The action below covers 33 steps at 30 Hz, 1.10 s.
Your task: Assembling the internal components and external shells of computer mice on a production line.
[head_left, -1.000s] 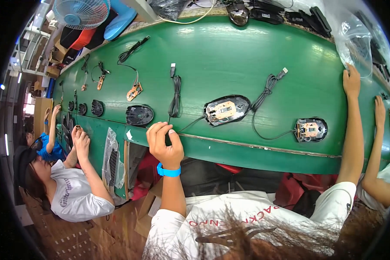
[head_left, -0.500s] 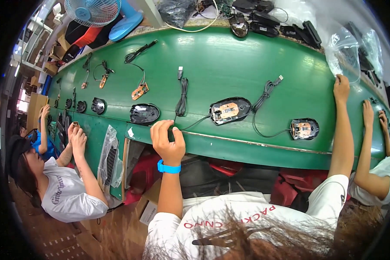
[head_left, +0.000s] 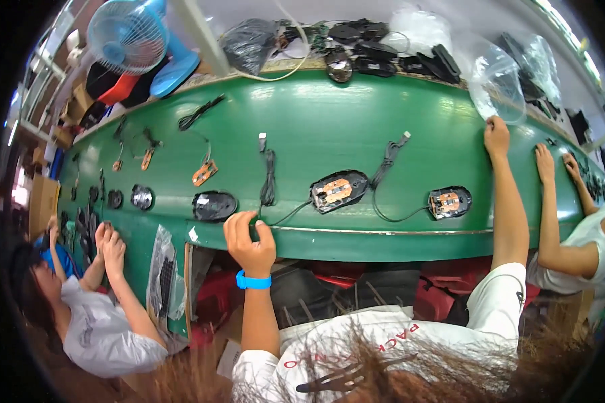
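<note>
My left hand (head_left: 250,243), with a blue wristband, hovers at the near edge of the green belt. Its fingers are curled with the thumb apart, and nothing shows between them. Just left of it lies an empty black mouse shell (head_left: 214,207). Beyond it is a bundled black USB cable (head_left: 267,178); its lead runs to an open mouse base (head_left: 339,191) with an orange-brown circuit board. Farther right is another mouse base (head_left: 450,202) with its board and cable. My right hand (head_left: 496,138) stretches to the far right, fingers closed at the lower edge of a clear plastic bag (head_left: 496,84).
More shells and cabled circuit boards (head_left: 205,172) lie along the green belt (head_left: 302,107) to the left. Black parts (head_left: 376,50) and a dark bag (head_left: 249,43) line the back ledge, near a blue fan (head_left: 128,37). Co-workers' hands (head_left: 111,245) work at both sides.
The whole view has shifted, so the scene sits farther left and most of the belt lower. Both my hands keep about the same place relative to the mouse parts and the bag.
</note>
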Available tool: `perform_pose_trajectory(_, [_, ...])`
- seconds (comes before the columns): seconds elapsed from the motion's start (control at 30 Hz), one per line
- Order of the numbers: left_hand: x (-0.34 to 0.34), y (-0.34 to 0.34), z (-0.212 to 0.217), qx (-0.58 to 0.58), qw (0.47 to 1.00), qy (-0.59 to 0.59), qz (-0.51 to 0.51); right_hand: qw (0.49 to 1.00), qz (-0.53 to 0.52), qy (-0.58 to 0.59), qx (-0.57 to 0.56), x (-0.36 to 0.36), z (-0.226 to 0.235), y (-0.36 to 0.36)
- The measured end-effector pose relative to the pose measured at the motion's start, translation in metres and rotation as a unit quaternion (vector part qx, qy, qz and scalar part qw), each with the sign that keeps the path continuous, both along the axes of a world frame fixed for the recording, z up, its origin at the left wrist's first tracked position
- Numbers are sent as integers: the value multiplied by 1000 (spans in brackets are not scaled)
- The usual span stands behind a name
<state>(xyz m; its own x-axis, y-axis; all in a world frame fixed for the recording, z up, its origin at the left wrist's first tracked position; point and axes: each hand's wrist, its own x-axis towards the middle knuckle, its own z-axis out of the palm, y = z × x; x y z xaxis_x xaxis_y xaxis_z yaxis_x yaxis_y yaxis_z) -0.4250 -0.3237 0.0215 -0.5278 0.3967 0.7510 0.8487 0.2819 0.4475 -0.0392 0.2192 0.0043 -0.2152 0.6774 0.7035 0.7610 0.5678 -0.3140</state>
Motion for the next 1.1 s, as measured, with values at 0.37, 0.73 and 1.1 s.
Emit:
perform_pose_trajectory(0.37, [-11,-18,-4,-52,998,9,23,973,193,114,-53,-70,39,-151])
perform_pose_trajectory(0.73, [-14,-22,28,-21,999,-28,-26,979,199,44,-25,-36,30,-154])
perform_pose_trajectory(1.1, [-93,-62,63,-223,973,-54,-15,969,229,75,-61,-54,34,-163])
